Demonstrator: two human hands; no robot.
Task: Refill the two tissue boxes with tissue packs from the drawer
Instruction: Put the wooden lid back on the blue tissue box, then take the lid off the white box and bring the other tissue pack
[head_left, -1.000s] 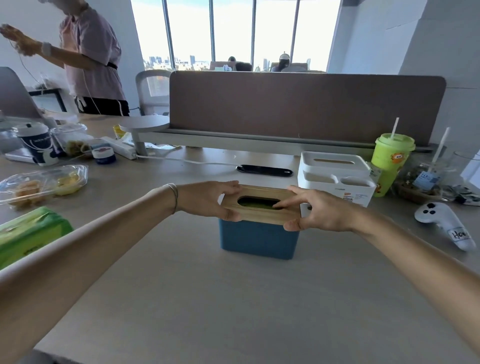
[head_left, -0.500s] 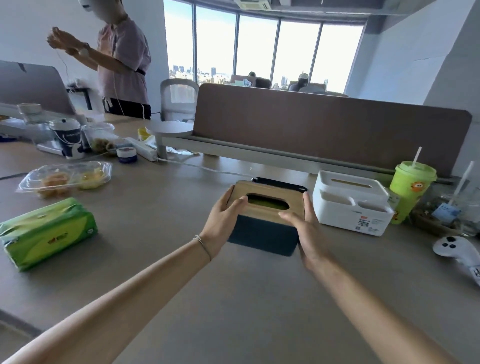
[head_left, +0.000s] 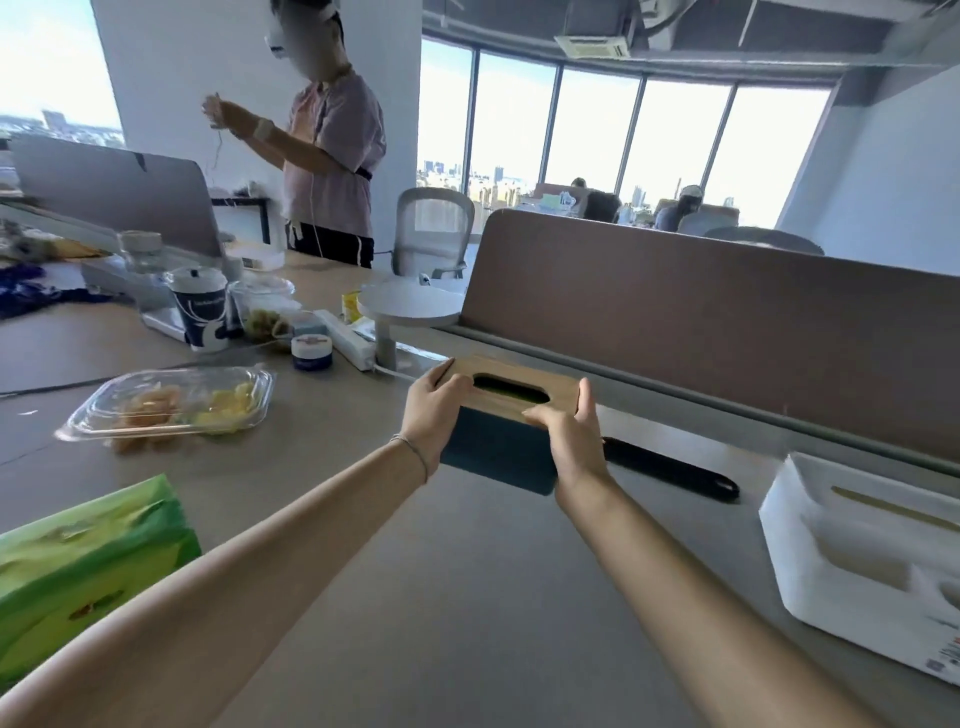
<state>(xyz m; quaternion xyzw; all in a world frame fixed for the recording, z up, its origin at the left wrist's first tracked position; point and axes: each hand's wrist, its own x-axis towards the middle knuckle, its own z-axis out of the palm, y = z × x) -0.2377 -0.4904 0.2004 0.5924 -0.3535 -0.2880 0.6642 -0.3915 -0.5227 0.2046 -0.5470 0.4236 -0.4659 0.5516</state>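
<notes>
Both hands clasp the blue tissue box (head_left: 493, 460) by its wooden lid (head_left: 511, 387). The left hand (head_left: 434, 415) grips the lid's left end, the right hand (head_left: 571, 441) its right. A white tissue box (head_left: 862, 566) sits on the counter (head_left: 467, 597) to the right.

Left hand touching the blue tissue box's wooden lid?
Touching. Head view: left hand fingers wrap the wooden lid's left end on the blue tissue box.

Tissue boxes: two, one blue (head_left: 493, 457) at centre, one white (head_left: 862, 561) at right. Tissue packs: one, green (head_left: 78, 566), near left. Hands: two.
</notes>
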